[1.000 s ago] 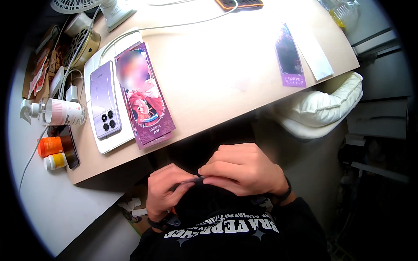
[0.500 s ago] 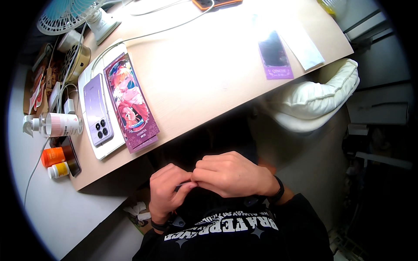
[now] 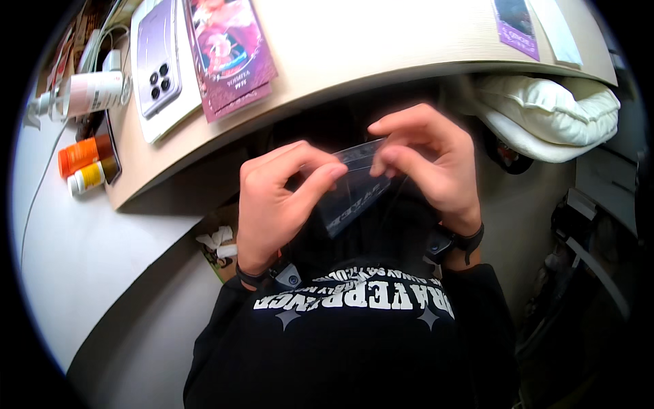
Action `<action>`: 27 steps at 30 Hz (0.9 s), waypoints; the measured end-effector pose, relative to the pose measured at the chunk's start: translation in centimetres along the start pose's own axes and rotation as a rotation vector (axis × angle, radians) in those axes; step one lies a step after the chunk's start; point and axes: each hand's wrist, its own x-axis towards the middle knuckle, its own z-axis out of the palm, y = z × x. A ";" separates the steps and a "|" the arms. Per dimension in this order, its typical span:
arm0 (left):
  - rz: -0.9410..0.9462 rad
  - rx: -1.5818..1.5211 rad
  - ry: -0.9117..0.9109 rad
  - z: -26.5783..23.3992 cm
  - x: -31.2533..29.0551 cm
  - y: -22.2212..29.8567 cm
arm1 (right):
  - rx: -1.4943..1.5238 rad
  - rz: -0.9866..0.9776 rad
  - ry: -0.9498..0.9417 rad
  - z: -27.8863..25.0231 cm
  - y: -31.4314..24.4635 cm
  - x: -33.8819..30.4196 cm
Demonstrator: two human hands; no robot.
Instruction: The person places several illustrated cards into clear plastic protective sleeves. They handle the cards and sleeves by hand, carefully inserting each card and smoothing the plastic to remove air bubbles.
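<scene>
In front of my black shirt hangs a clear plastic sleeve (image 3: 354,198), thin and see-through, below the desk's front edge. My left hand (image 3: 283,194) pinches its upper left part between thumb and forefinger. At the upper right of the sleeve is my right hand (image 3: 436,160), the thumb and a curled finger closed on the film while the forefinger lifts away. Reflections and shirt print show through the plastic, so I cannot tell whether anything is inside it.
On the desk (image 3: 354,41) lie a purple phone (image 3: 158,61) and purple illustrated cards (image 3: 231,61). Left of them are a pump bottle (image 3: 95,92), an orange jar (image 3: 80,155) and a white-capped bottle (image 3: 87,178). A purple card pack (image 3: 516,31) and white cushion (image 3: 545,116) are at right.
My hands have moved up and apart, bringing the plastic sleeve into plain sight between them. The view has tilted down, so the desk sits higher and the fan is out of frame.
</scene>
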 end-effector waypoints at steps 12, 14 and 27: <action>-0.325 -0.338 -0.164 -0.2 -0.4 -0.3 | 0.037 0.030 0.026 0.4 1.0 -0.5; -0.321 -0.352 -0.161 -0.3 -0.4 -0.2 | 0.031 0.040 0.031 0.5 1.1 -0.5; -0.331 -0.415 -0.195 -0.2 -0.6 -0.7 | -0.067 0.054 0.071 1.6 0.7 -0.6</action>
